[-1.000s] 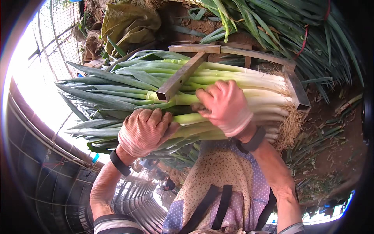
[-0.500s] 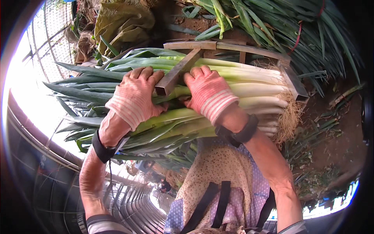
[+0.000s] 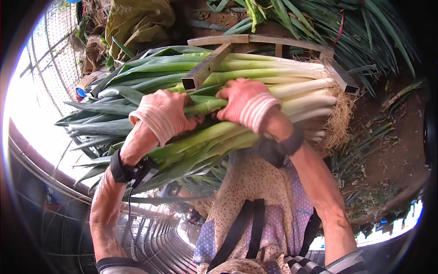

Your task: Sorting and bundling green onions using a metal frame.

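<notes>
A thick bundle of leeks (image 3: 292, 89) lies crosswise before me, dark leaves to the left and white stalks with pale roots (image 3: 340, 112) to the right. It rests in a metal frame of square tubing (image 3: 210, 66). My left hand (image 3: 162, 114), in a pink and white glove, is closed round leeks where the green part starts. Just to its right, my right hand (image 3: 246, 102), gloved alike, has its fingers curled over the stalks. Both thumbs reach toward the gap between the hands, and the fingertips are partly hidden among the leeks.
More leeks (image 3: 356, 36) lie heaped at the far right with a red tie (image 3: 340, 29) round them. A crumpled olive sack (image 3: 134, 27) is at the far left. Loose leaves litter the brown soil (image 3: 388, 150) on the right. Wire mesh (image 3: 48, 50) stands at the left.
Both hands have come slightly nearer to me, lower on the bundle and clear of the metal bar's end. The frame sits a little higher in view. Leeks between the hands have shifted.
</notes>
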The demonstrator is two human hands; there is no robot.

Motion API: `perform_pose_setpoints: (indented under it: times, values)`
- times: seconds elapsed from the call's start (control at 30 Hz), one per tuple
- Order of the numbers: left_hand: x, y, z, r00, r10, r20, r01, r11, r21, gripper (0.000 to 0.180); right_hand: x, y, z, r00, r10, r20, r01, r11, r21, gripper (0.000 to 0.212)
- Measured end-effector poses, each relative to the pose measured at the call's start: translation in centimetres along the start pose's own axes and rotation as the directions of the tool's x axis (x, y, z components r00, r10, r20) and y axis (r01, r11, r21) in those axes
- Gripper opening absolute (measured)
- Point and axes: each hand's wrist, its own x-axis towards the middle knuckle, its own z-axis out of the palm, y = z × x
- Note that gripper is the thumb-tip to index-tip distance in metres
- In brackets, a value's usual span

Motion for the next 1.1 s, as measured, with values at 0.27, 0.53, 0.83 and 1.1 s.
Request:
perform_pose_setpoints:
  times: [0.27,0.53,0.83,1.1]
  values:
    - [1.8,-1.4,2.5,0.93,0.041,-0.366,-0.042,0.999,0.005,0.067,1.2,0.8,1.4,0.971,-0.01,-0.24,0.005,1.0,-0.025,0.046]
    - [-1.1,0.0,3.5,0.861,0.193,-0.471,-0.144,0.98,0.138,0.05,-0.6,0.5,2.0,0.91,-0.142,-0.391,0.139,0.99,-0.035,0.042]
    - [1.8,-1.3,3.7,0.899,-0.004,-0.437,-0.006,1.0,-0.023,0.056,1.3,1.6,2.4,0.85,-0.162,-0.502,0.164,0.986,-0.04,0.029]
    - [4.7,-2.6,2.6,0.937,0.122,-0.327,-0.058,0.978,0.199,0.059,2.3,2.4,2.5,0.834,-0.129,-0.536,0.18,0.983,0.043,0.029]
